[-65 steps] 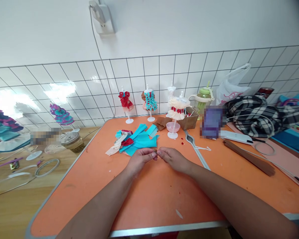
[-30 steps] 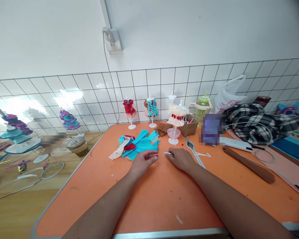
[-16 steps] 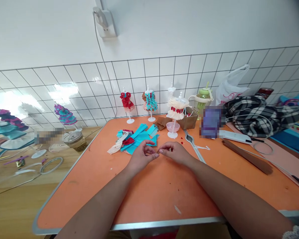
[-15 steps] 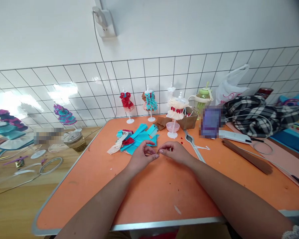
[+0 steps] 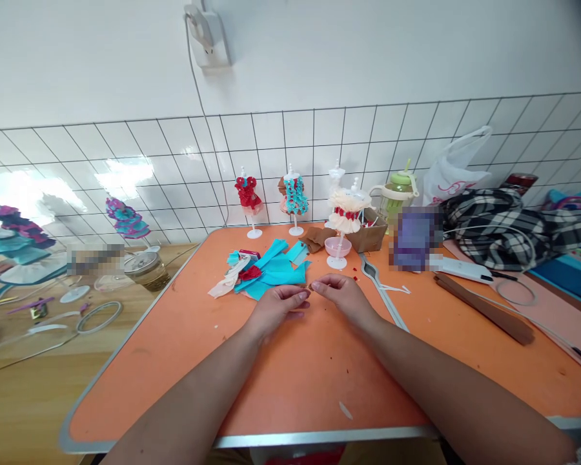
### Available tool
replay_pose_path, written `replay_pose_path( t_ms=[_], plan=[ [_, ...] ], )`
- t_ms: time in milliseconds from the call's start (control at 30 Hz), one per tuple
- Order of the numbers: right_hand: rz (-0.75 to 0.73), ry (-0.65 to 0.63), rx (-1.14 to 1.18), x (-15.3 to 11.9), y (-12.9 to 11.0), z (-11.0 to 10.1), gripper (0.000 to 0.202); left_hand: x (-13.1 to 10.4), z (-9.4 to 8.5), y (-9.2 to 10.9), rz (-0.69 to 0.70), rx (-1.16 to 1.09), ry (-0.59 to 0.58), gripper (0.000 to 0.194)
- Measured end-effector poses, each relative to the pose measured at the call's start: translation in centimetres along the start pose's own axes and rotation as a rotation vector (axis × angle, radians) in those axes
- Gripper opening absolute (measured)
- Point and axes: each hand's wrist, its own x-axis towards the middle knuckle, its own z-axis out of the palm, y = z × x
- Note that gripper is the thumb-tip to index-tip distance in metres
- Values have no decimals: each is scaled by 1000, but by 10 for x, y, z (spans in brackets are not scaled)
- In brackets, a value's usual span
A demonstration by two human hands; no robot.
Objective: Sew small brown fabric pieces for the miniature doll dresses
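Note:
Fingertip to fingertip, my left hand [image 5: 277,311] and my right hand [image 5: 345,298] meet above the middle of the orange table [image 5: 290,381]. A tiny brown scrap [image 5: 309,289] shows between them, pinched from both sides; its exact kind is too small to make out. Just beyond my left hand lie turquoise crepe paper strips [image 5: 275,268], with red and cream pieces on their left. Past my right hand stands a small white dress form [image 5: 345,223] in a cream and red ruffled dress, beside a pink bowl [image 5: 337,247].
Other dressed forms, one red [image 5: 248,197] and one turquoise [image 5: 295,196], stand by the tiled wall. To the right are a cardboard box [image 5: 370,236], a green-lidded bottle [image 5: 399,190], a brown paper strip [image 5: 484,309] and plaid cloth [image 5: 508,226]. A wooden table [image 5: 53,400] adjoins left.
My left hand has rolled over, its thumb now pressed on top of the fingers. My right fingertips have stayed close to it, at the brown scrap. The view has shifted slightly.

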Motion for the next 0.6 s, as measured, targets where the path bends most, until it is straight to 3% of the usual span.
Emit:
replay_pose_path(
  t_ms=[100, 300, 600],
  plan=[
    [-1, 60, 1, -3, 3, 8, 31, 0, 1, -2, -60, -61, -44, 40],
    [-95, 95, -161, -3, 5, 9, 27, 0, 0, -1, -66, -78, -7, 34],
    [4, -37, -170, 1, 2, -2, 23, 0, -5, 5, -18, 41, -76, 20]
  ],
)
